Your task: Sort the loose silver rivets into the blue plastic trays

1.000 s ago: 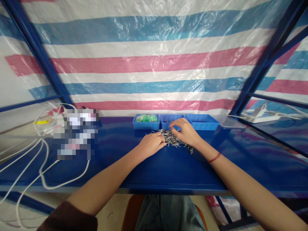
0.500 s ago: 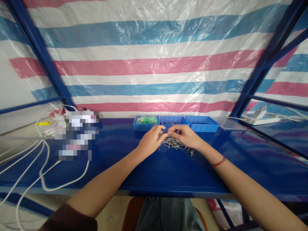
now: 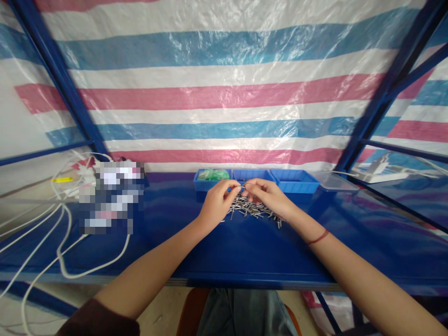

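Over a pile of metal screws (image 3: 250, 207), my left hand (image 3: 217, 201) and my right hand (image 3: 269, 197) meet almost fingertip to fingertip. Thumb and forefinger of each hand are pinched together on a thin screw (image 3: 242, 187), one end in each hand; it is too small to make out in detail. The loose screws lie in a heap on the blue table just beneath and between my hands. Behind them stands the middle blue bin (image 3: 254, 175), partly hidden by my right hand.
The left blue bin (image 3: 213, 187) holds a green plastic bag (image 3: 213, 174). A right blue bin (image 3: 296, 182) stands beside a clear plastic lid (image 3: 338, 181). White cables (image 3: 66, 233) trail over the table (image 3: 168, 228) at left. A striped sheet (image 3: 224, 98) hangs behind.
Both hands have lifted slightly off the pile and their fingertips have come closer together around the thin screw. The bins have not moved.
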A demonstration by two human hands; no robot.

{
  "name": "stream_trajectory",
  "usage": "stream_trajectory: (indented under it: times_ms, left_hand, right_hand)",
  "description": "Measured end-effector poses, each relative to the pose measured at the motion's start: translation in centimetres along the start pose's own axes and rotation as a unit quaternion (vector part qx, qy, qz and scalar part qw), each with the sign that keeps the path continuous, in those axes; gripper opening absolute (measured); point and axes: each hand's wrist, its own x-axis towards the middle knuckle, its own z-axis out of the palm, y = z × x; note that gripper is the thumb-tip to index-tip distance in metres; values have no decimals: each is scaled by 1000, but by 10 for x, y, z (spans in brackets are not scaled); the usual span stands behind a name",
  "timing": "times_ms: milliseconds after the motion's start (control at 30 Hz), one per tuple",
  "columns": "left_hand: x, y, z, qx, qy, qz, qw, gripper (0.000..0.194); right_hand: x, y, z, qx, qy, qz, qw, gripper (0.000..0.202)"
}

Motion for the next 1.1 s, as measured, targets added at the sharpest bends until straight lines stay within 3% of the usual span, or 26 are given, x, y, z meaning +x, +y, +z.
stream_trajectory:
  times_ms: [100,300,400,633,733,867,1000,1100]
  left_hand:
    - [0,-1,0,9,12,8,1000,10]
    - [1,-3,0,15,10,4,1000,10]
    - [1,-5,1,15,6,10,1000,10]
    - [0,-9,2,10,-23,15,1000,16]
    - [-1,-8,4,-3,-45,-26,999,25]
    - [-3,-9,5,30,-103,-15,994,25]
    - [-6,-13,7,104,-227,63,966,19]
    - [-9,-16,8,152,-279,85,944,19]
  right_hand:
    - [-1,-1,2,9,-8,15,1000,25]
    - [-2,-4,3,78,47,-20,996,29]
    - [-4,-7,4,87,43,-41,994,31]
    - [-7,-13,5,1,17,-82,996,22]
    - [2,-6,-3,-71,68,-125,987,21]
    - [21,13,-22,-228,183,-180,939,21]
    - [32,32,-36,-436,191,-173,862,22]
    - [31,38,-38,-528,197,-151,812,27]
